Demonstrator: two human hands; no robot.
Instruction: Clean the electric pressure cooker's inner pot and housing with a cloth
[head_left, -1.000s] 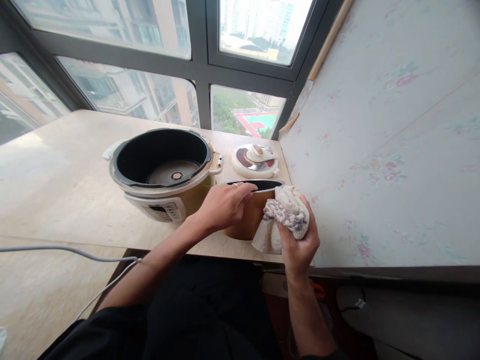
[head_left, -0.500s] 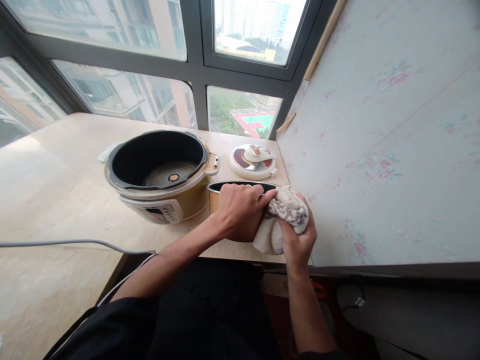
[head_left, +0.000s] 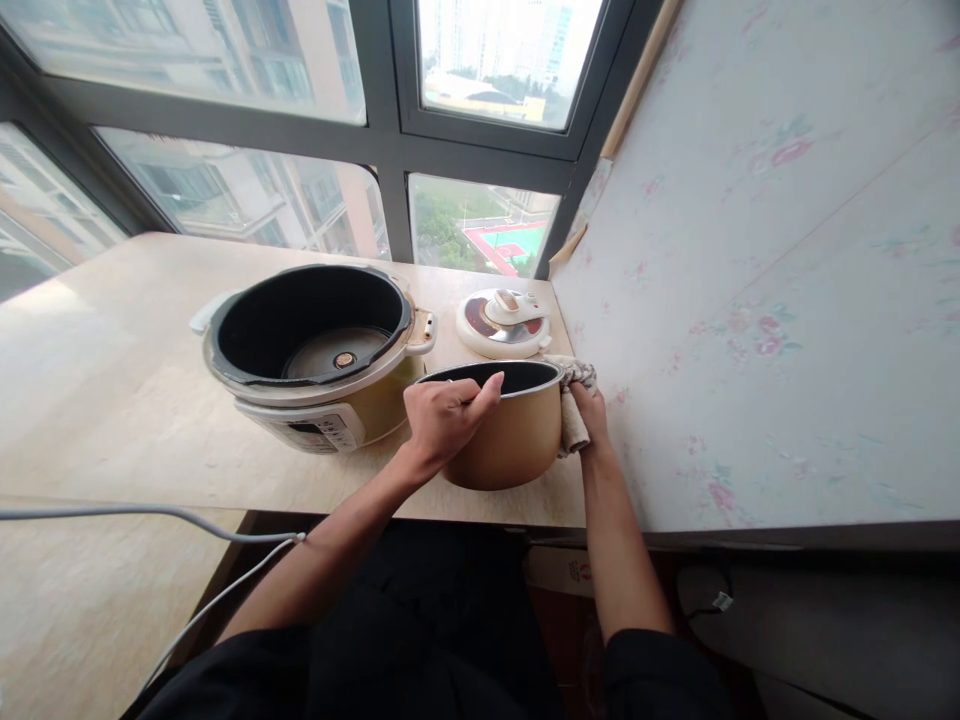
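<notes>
A gold inner pot [head_left: 510,435] with a dark inside and silvery rim is between my hands at the counter's front. My left hand [head_left: 452,415] is closed on the pot's left rim, its thumb up over the edge. On the far right side, my right hand [head_left: 591,412] grips a beige and grey cloth [head_left: 574,425] and presses it against the pot's outer wall. Left of the pot stands the white and gold electric pressure cooker body [head_left: 367,400], lidless, with a round metal plate in its dark well.
The cooker's white lid [head_left: 501,325] lies behind the pot. A grey cable [head_left: 150,514] crosses the counter [head_left: 97,400] at left. Windows rise behind, and a flowered wall [head_left: 750,300] stands close on the right.
My right hand has carried the cloth from the pot's near right side round to its far right side. My left hand has shifted left along the rim, uncovering the pot's front.
</notes>
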